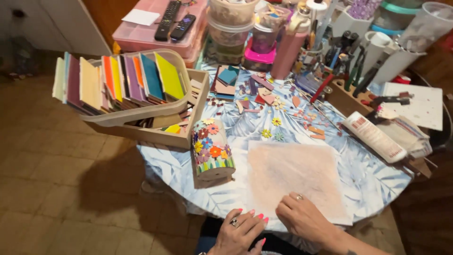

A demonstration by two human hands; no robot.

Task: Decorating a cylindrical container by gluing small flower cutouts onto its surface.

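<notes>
My left hand (240, 231) rests at the near edge of the round table (377, 179), fingers spread, pink nails, a ring on one finger, holding nothing. My right hand (304, 218) lies flat on the near corner of a pale pinkish sheet of paper (292, 174), fingers loosely apart. Just left of the sheet stands a mosaic-covered cylinder (212, 148) decorated with coloured flowers. Loose small tile pieces and tiny flowers (271, 106) lie scattered beyond the sheet on the leaf-patterned cloth.
A basket of coloured tiles (127, 82) sits on a wooden tray (198, 99) at left. A white tube (375, 137), tools in holders (349, 56), stacked tubs (231, 23), a pink bottle (288, 47) and two remotes on a pink box (172, 21) crowd the back.
</notes>
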